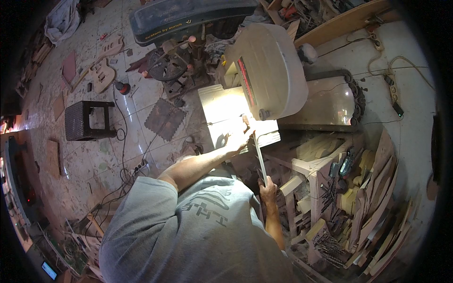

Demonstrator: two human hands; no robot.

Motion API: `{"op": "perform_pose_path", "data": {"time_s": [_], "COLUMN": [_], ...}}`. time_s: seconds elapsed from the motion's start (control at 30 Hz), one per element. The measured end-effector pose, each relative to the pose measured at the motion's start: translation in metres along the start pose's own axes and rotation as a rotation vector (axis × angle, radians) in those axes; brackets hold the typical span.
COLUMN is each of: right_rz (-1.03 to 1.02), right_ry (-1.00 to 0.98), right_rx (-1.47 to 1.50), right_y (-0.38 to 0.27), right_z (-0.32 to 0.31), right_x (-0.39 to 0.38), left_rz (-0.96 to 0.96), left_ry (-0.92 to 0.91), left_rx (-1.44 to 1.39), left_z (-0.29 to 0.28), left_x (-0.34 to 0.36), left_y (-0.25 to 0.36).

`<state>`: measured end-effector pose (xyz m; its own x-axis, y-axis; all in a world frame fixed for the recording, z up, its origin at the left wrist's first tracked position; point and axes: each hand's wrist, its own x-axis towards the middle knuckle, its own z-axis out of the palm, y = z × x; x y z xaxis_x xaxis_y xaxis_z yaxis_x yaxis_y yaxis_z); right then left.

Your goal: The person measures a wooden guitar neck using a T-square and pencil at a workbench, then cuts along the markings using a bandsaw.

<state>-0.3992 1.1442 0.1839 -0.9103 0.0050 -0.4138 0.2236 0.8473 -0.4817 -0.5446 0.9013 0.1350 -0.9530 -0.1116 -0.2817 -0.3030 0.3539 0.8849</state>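
A long, narrow pale strip (260, 159), seemingly wood, runs from the bright machine table (271, 133) back toward my body. My right hand (268, 189) is closed around its near end, low beside my right side. My left arm reaches across to the table, where my left hand (241, 137) has its fingers bent against the strip's far end. Strong glare blurs the fingertips there. Just above and right of my left hand stands the large cream housing (271, 70) of what looks like a band saw; its blade cannot be made out.
A drill-press-like machine with a dark green top (188, 23) stands beyond the table. To the right, a wooden rack (306, 165) holds drill bits and offcuts. A black stool (89, 120), guitar-shaped wooden bodies (102, 75) and cables lie on the floor at left.
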Motion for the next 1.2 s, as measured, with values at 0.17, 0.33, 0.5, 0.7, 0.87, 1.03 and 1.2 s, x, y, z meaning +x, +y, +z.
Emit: {"op": "perform_pose_path", "data": {"time_s": [0.17,0.33,0.5,0.7,0.87,1.03,1.2], "right_rz": [-0.078,-0.098,-0.069,-0.012,-0.045,-0.135,-0.243], "right_ry": [0.045,0.046,0.024,0.002,0.027,0.059,0.209], "right_rx": [0.0,-0.002,-0.006,-0.033,-0.026,0.023,0.03], "right_y": [0.008,0.008,0.013,0.011,0.013,0.005,0.003], "right_z": [0.004,0.004,0.009,0.011,0.016,0.016,0.031], "right_x": [0.0,0.002,0.0,-0.003,-0.006,-0.007,-0.019], "left_rz": [-0.103,0.059,-0.044,-0.233,-0.159,-0.118,-0.195], "left_ry": [-0.188,0.052,-0.039,-0.174,-0.142,-0.135,-0.289], "left_rx": [0.106,0.083,0.005,-0.089,-0.066,-0.056,-0.111], "left_z": [-0.014,0.01,-0.003,-0.011,-0.012,-0.011,-0.053], "left_x": [0.0,0.002,-0.005,-0.005,-0.007,-0.004,-0.021], "left_y": [0.013,-0.021,-0.006,-0.002,-0.009,-0.026,0.002]}}
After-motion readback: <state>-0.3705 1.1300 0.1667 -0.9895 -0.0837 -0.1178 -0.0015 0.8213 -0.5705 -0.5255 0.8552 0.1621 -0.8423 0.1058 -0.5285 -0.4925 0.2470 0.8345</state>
